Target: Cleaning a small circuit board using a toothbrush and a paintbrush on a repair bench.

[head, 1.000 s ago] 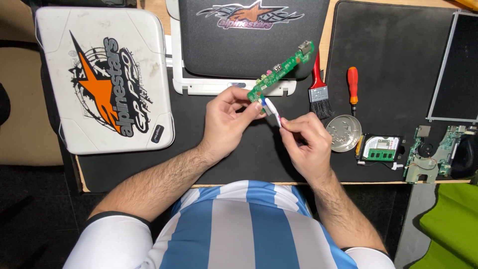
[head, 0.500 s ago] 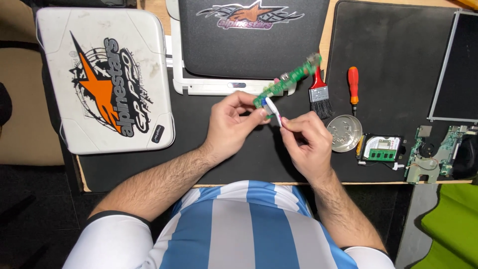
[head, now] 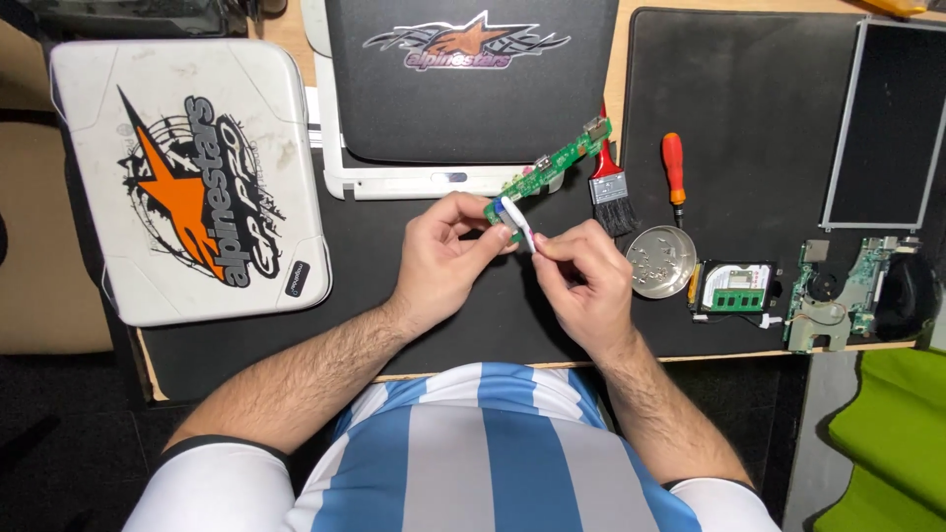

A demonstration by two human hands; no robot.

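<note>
The left hand (head: 443, 258) pinches the near end of a narrow green circuit board (head: 548, 169) between thumb and fingertips; the remaining fingers are curled under the board. The board runs diagonally up and away from this hand, clear of the black mat (head: 729, 108), with small metal connectors showing along its length.

The right hand (head: 583, 286) is just beside the left hand, fingertips nearly meeting it. Its thumb and forefinger are pressed together on a short white ribbon cable (head: 517, 223), which sits at the held end of the board, between the two hands. Whether the cable is seated in a connector cannot be told.

Beyond the right hand, near the far end of the board, lies a brush (head: 611, 193) with a red handle and black bristles. Just beside the brush, further out from the right hand, lies a screwdriver (head: 674, 175) with an orange-red handle. Outward of the right hand's knuckles stands a round metal dish (head: 660, 262) holding small screws. Further out from the dish lies a green memory module (head: 737, 288), then a mainboard with fan (head: 833, 294).

Directly beyond both hands lies a dark laptop shell (head: 473, 89) with a white frame. Well apart from the left hand, on its outer side, lies a white laptop lid (head: 187, 177) bearing an orange and black star graphic. A display panel (head: 892, 123) lies far out beyond the right hand
</note>
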